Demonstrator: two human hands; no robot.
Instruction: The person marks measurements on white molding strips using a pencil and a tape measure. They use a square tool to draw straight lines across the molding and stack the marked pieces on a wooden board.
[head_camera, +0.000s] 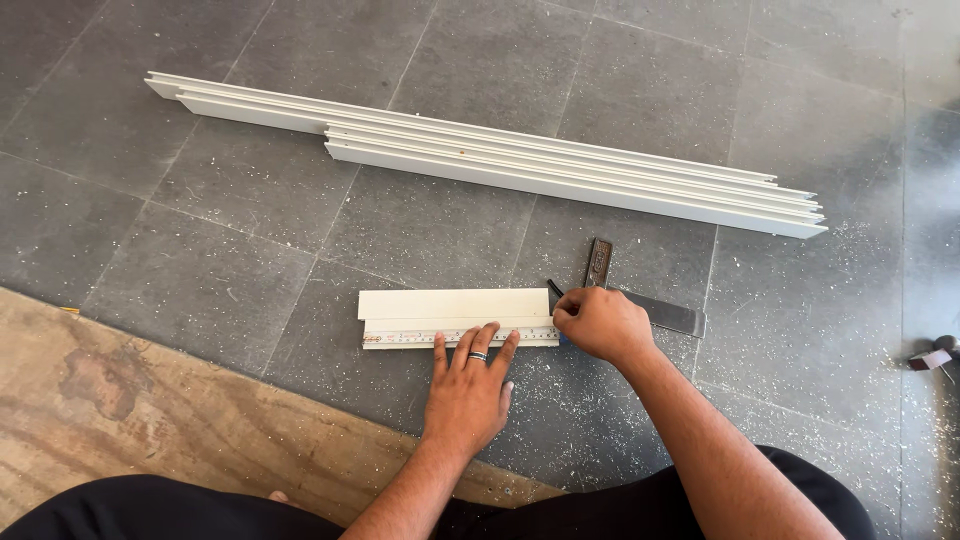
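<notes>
My left hand (468, 385) lies flat with its fingers spread apart, pinning a ruler (455, 337) along the near edge of a short white trim piece (450, 305) on the grey tiled floor (250, 200), while my right hand (598, 322) is closed, fingers together on a dark pencil (555, 289) at the piece's right end, beside a try square (640, 300). The piece looks light, stiff and smooth, so I judge it could slide on the sawdust and is best held pressed down near the mark, the long white strips (520, 165) lying well apart beyond
</notes>
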